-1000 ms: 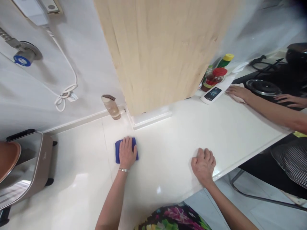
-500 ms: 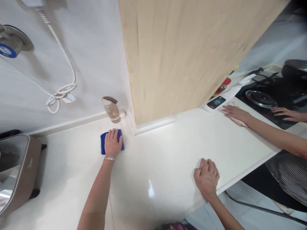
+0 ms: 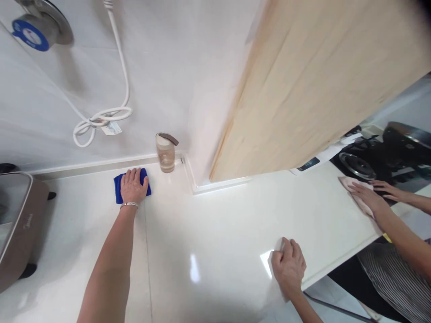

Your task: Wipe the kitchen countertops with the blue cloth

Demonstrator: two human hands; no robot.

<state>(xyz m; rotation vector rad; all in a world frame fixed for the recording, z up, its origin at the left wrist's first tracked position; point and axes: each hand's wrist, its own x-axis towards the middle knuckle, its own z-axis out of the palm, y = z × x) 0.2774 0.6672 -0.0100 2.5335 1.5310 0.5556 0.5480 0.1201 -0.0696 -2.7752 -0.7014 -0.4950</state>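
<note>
My left hand (image 3: 134, 187) presses a folded blue cloth (image 3: 118, 190) onto the white countertop (image 3: 208, 233), fingers forward over it and thumb out to the right. A silver bracelet circles that wrist. Just right of the cloth, near the wall, stands a clear cup (image 3: 166, 154) with a brownish lid and some liquid inside. My right hand (image 3: 288, 264) rests near the counter's front edge with its fingers curled under. Whatever those fingers may hold is hidden.
A brown appliance (image 3: 20, 229) stands at the left. From the wall hangs a knotted white cord (image 3: 101, 119) beside a blue-capped valve (image 3: 32, 33). A wooden panel (image 3: 303, 89) juts out above the counter. Rightward, another person's hand (image 3: 368, 199) lies on a pale cloth (image 3: 350, 186) by the black stove (image 3: 397, 161).
My left hand and the blue cloth have slid left, away from the cup. The view has shifted. The other person's cloth has moved nearer the stove's front; my right hand stays put.
</note>
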